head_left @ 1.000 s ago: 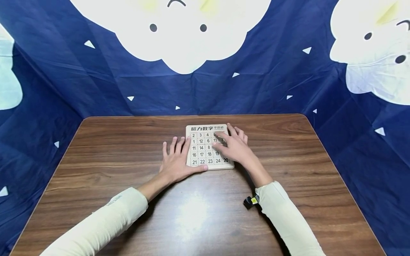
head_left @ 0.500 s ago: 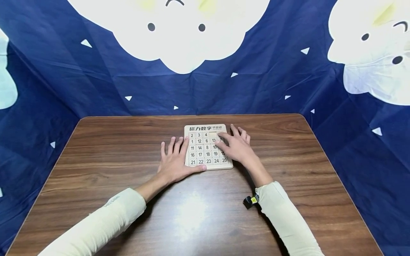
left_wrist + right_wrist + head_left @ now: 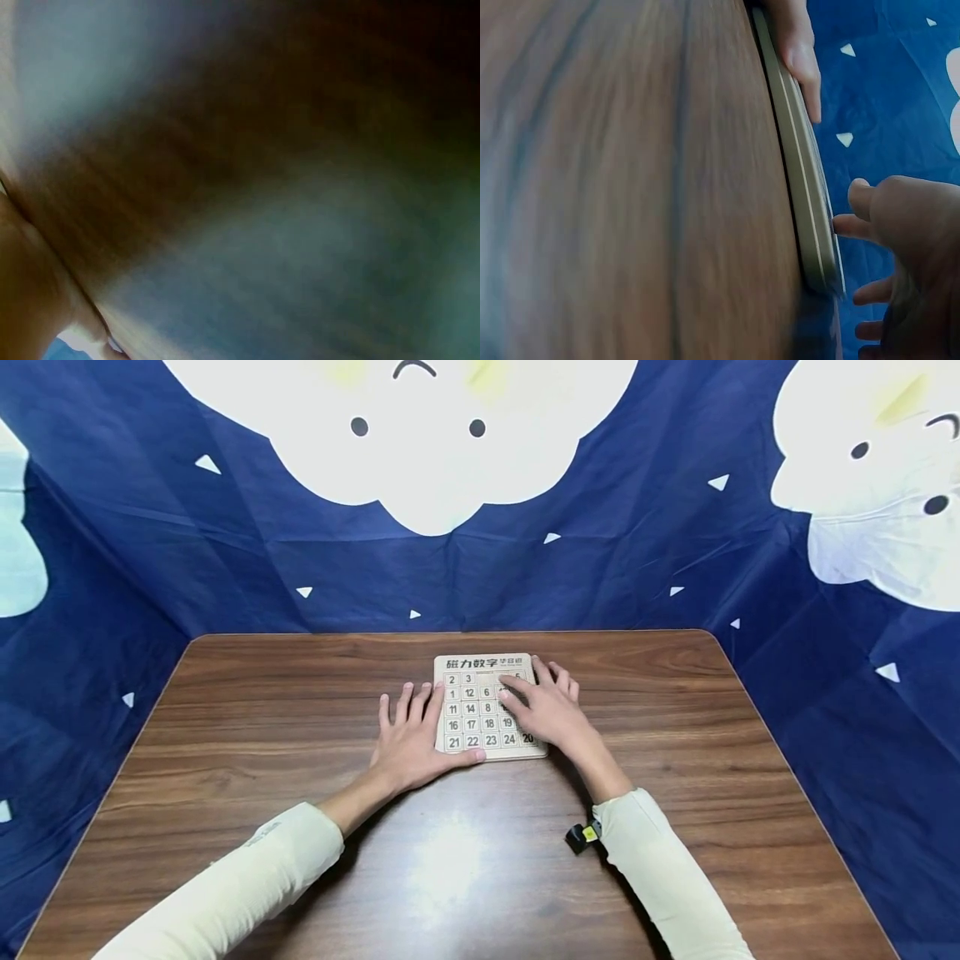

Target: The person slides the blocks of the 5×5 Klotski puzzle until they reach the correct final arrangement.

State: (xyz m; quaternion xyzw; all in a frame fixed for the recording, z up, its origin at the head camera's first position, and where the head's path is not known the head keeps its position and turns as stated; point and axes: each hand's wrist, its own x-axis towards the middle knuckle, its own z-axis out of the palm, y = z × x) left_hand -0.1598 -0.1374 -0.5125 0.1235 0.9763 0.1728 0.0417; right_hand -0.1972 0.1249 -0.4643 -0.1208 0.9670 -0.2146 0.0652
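A pale sliding number puzzle (image 3: 471, 708) lies flat on the wooden table, its tiles numbered in rows. My left hand (image 3: 408, 745) braces it, fingers spread at the left edge and thumb along the bottom edge. Over the upper right of the board is my right hand (image 3: 553, 710), its index fingertip at the top row beside a vacant slot in the third column. Its other fingers extend past the right edge; the hand hides several tiles. The right wrist view shows the puzzle's side edge (image 3: 799, 165) and the right hand (image 3: 922, 232) with no tile gripped.
The brown wooden table (image 3: 262, 718) has rounded far corners. Behind and beside it hangs a blue curtain (image 3: 360, 560) with white clouds and triangles. A small black camera (image 3: 579, 837) is strapped at the right wrist. The left wrist view is mostly blurred tabletop (image 3: 150, 195).
The vacant slot in the top row has moved left from the fourth to the third column. Tile 5 now shows at the top right. My right index finger has shifted left; the left hand stays put.
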